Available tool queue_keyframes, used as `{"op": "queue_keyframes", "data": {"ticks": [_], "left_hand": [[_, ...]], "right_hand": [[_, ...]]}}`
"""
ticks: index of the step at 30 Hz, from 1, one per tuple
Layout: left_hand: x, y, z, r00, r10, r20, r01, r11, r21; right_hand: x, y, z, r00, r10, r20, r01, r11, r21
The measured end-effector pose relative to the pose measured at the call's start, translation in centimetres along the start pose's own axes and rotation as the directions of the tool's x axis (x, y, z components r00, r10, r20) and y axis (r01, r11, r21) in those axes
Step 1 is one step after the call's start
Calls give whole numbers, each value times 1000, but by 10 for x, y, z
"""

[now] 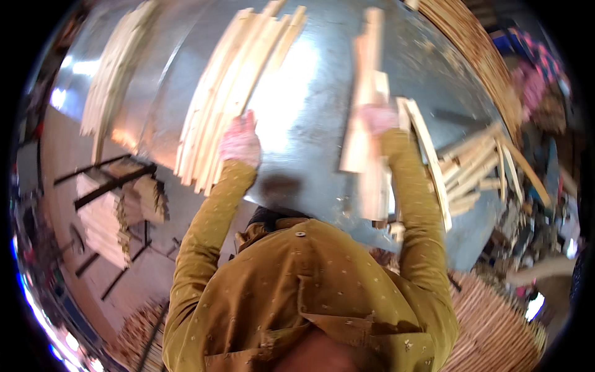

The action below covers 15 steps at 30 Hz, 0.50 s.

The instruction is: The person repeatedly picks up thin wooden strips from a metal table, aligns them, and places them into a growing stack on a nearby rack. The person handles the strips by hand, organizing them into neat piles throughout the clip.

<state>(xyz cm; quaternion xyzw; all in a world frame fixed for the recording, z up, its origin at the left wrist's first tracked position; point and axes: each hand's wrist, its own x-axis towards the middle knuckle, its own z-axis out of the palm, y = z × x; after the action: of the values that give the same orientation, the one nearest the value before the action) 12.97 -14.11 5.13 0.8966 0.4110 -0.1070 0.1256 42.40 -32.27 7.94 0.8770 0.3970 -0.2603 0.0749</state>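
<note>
On the left edge of the metal table [334, 37], a stack of pale strips [114, 71], lengthwise near to far. Left of the table's centre, the middle bundle [214, 99], long axis leaning rightward toward the table's far edge; on its near right side, the left hand [240, 142], nearest to it, fingers clamped or merely resting, cannot tell. On the table's right half, blurred strips [356, 146] running near to far; along their right side, about mid-length, the right hand [379, 118], fingers too blurred to tell.
</note>
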Motion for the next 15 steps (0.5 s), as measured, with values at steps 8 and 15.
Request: {"op": "queue_keyframes", "data": {"ticks": [8,15], "left_hand": [[-26,-50,29,935,249,-252,-275,959,-73],[-18,-46,17,896,376,-234,-400,915,-60]], "right_hand": [[-4,-191,9,972,-25,234,-172,607,776],[43,-199,23,976,40,215,-196,591,783]]}}
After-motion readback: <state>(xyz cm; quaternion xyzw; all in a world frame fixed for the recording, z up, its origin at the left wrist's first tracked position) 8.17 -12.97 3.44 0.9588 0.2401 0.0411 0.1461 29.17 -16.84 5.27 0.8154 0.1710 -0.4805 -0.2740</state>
